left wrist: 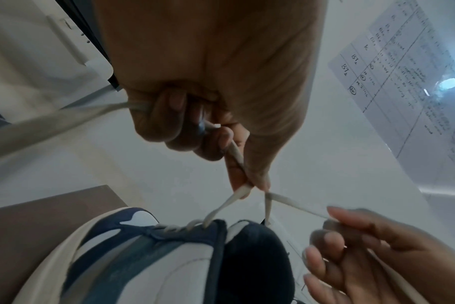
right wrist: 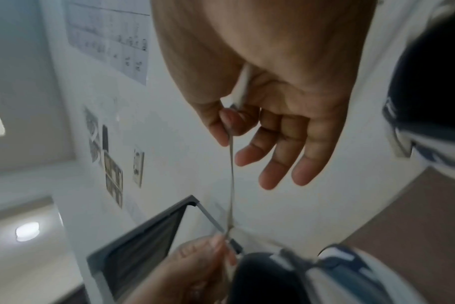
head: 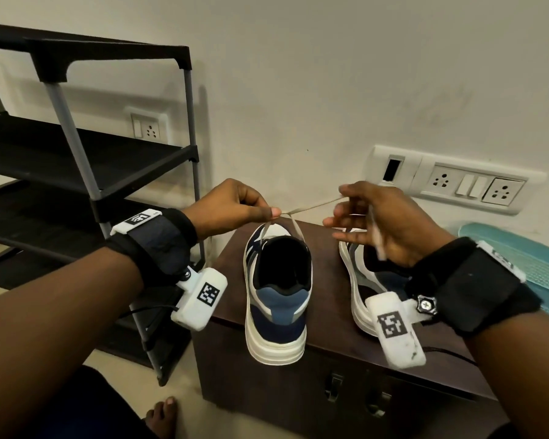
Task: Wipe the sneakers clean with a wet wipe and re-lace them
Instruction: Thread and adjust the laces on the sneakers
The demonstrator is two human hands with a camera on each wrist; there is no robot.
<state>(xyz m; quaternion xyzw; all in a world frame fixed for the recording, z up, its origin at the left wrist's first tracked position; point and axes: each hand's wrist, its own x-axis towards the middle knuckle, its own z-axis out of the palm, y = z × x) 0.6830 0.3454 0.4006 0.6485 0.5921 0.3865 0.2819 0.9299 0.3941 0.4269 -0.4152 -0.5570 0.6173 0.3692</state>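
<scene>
Both grips pinch the lace (head: 311, 206) taut above the left sneaker (head: 278, 296).

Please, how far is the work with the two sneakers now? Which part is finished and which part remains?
Done: the left sneaker looks laced up to its top eyelets; its sole looks clean.
In hand: the left hand pinches the lace where its ends cross, and the right hand pulls one end sideways, so a knot is starting.
Left: finishing the bow. The right sneaker is mostly hidden, so its lacing cannot be judged.
</scene>
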